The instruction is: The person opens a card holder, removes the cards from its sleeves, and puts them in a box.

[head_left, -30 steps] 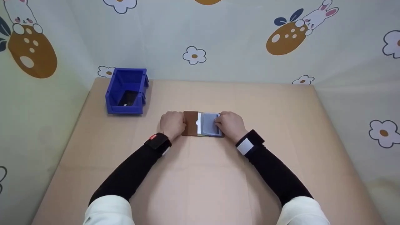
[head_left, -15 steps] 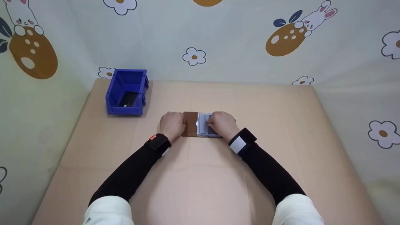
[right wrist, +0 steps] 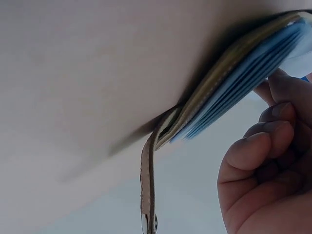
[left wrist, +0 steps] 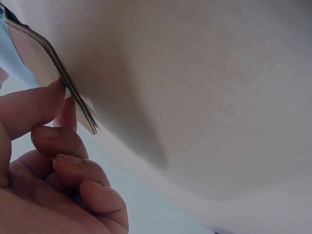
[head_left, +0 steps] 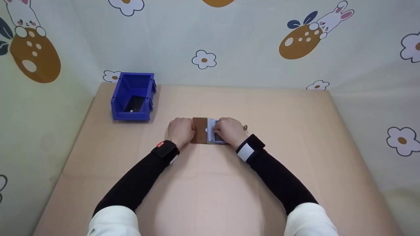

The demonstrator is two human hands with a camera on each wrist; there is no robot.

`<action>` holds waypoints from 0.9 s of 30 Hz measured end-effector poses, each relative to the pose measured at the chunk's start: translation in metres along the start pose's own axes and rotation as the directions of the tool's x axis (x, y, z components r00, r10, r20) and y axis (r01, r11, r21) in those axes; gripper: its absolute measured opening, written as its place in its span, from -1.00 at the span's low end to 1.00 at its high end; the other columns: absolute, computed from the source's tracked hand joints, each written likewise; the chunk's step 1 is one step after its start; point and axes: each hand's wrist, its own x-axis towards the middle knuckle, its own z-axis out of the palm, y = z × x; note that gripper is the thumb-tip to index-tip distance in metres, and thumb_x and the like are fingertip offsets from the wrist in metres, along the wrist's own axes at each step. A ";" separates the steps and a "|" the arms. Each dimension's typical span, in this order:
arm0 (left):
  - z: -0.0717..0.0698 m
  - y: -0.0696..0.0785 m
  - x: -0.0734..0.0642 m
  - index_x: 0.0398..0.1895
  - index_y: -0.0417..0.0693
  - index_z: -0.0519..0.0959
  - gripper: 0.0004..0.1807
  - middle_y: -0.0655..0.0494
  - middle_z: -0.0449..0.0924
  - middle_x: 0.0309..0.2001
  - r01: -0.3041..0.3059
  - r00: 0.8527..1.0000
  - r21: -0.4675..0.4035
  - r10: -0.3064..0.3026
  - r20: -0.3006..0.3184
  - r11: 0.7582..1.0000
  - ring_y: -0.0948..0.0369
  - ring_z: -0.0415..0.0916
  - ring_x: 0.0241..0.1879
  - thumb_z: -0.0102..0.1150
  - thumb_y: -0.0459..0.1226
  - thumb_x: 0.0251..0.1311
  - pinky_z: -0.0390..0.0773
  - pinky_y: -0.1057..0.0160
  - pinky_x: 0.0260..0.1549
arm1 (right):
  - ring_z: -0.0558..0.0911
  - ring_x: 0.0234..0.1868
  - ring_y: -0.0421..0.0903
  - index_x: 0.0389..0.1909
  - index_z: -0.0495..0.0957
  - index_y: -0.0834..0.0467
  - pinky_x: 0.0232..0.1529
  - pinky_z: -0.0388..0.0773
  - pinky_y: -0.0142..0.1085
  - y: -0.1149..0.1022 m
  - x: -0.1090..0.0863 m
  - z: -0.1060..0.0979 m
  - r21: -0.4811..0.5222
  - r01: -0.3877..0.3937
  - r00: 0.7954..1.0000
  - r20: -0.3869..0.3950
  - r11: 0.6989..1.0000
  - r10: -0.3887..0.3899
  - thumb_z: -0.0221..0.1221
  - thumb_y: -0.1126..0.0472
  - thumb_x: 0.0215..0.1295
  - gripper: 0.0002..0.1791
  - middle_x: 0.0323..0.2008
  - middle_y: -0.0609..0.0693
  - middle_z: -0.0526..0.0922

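A brown card holder lies spread open on the table, its stack of clear plastic sleeves on the right half. My left hand pinches the outer edge of the left cover between thumb and index finger, the other fingers curled. Over the sleeves, my right hand pinches a clear sleeve between thumb and index finger and hides most of that half. In the right wrist view several bluish sleeves fan out beside the right hand. A strap with a metal snap sticks out from the holder.
A blue plastic bin stands at the table's back left with a dark flat thing inside. The beige table meets a patterned wall covering at the back and sides.
My right hand has moved left across the holder, drawing a clear sleeve over with it. The strap's snap now shows to the right of that hand. My left hand has stayed put.
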 end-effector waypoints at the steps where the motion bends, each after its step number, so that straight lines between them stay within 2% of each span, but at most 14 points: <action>1: 0.000 0.000 0.000 -0.74 -0.06 0.54 -0.76 0.10 0.55 -0.61 -0.002 1.000 0.004 0.002 -0.002 1.000 0.00 0.55 -0.46 0.24 -0.38 0.05 0.53 -0.01 -0.39 | 0.62 -0.45 -0.05 -0.50 0.74 0.10 -0.40 0.56 -0.15 0.000 0.000 0.001 -0.004 0.006 1.000 -0.012 1.000 -0.006 0.35 0.24 0.21 -0.89 -0.48 0.03 0.64; 7: 0.000 0.000 -0.001 -0.72 -0.06 0.57 -0.77 0.09 0.57 -0.59 -0.007 1.000 0.020 0.007 -0.007 1.000 0.00 0.55 -0.46 0.25 -0.37 0.06 0.52 0.00 -0.39 | 0.63 -0.43 -0.05 -0.44 0.77 0.10 -0.39 0.56 -0.15 -0.001 0.000 0.001 0.002 0.001 1.000 -0.011 1.000 -0.001 0.34 0.24 0.23 -0.91 -0.47 0.04 0.65; 11: -0.003 0.001 -0.001 -0.71 -0.06 0.58 -0.77 0.09 0.59 -0.58 -0.025 1.000 0.031 0.025 0.018 0.999 0.00 0.55 -0.44 0.25 -0.35 0.09 0.51 0.00 -0.37 | 0.65 -0.38 -0.02 -0.38 0.78 0.10 -0.32 0.58 -0.13 0.000 0.000 0.000 0.015 -0.020 1.000 0.012 1.000 0.020 0.34 0.23 0.24 -0.93 -0.43 0.05 0.67; 15: -0.011 0.005 -0.002 -0.57 -0.09 0.65 -0.84 0.06 0.65 -0.50 -0.054 0.998 0.023 0.053 0.038 0.998 -0.02 0.56 -0.37 0.29 -0.29 0.14 0.50 -0.01 -0.29 | 0.67 -0.36 -0.01 -0.38 0.78 0.11 -0.29 0.58 -0.12 0.001 0.000 0.000 0.019 -0.024 1.000 0.017 1.000 0.024 0.34 0.22 0.23 -0.93 -0.42 0.04 0.68; 18: -0.016 0.014 -0.004 -0.48 -0.09 0.68 -0.90 0.06 0.66 -0.45 -0.095 0.995 -0.003 0.095 0.008 0.995 -0.01 0.53 -0.35 0.32 -0.27 0.15 0.47 0.00 -0.27 | 0.66 -0.37 -0.01 -0.39 0.78 0.11 -0.31 0.58 -0.12 0.002 0.000 0.000 0.021 -0.026 1.000 0.017 0.999 0.026 0.34 0.22 0.23 -0.93 -0.43 0.04 0.67; 21: -0.016 0.024 -0.006 -0.48 -0.06 0.70 -0.94 0.11 0.66 -0.46 -0.163 0.986 -0.039 0.162 -0.038 0.986 0.03 0.52 -0.37 0.33 -0.30 0.11 0.45 0.03 -0.28 | 0.66 -0.39 0.01 -0.42 0.77 0.10 -0.33 0.57 -0.10 0.003 0.000 0.001 0.025 -0.023 1.000 0.003 0.999 0.023 0.35 0.22 0.22 -0.93 -0.46 0.04 0.65; 27: -0.007 0.038 -0.013 -0.46 -0.08 0.71 -0.97 0.16 0.67 -0.47 -0.302 0.952 -0.082 0.297 -0.076 0.950 0.06 0.48 -0.34 0.34 -0.35 -0.01 0.43 0.04 -0.27 | 0.63 -0.43 0.04 -0.53 0.72 0.10 -0.36 0.55 -0.08 0.003 -0.001 0.002 0.035 -0.015 1.000 -0.021 0.999 0.016 0.36 0.22 0.19 -0.87 -0.50 0.04 0.62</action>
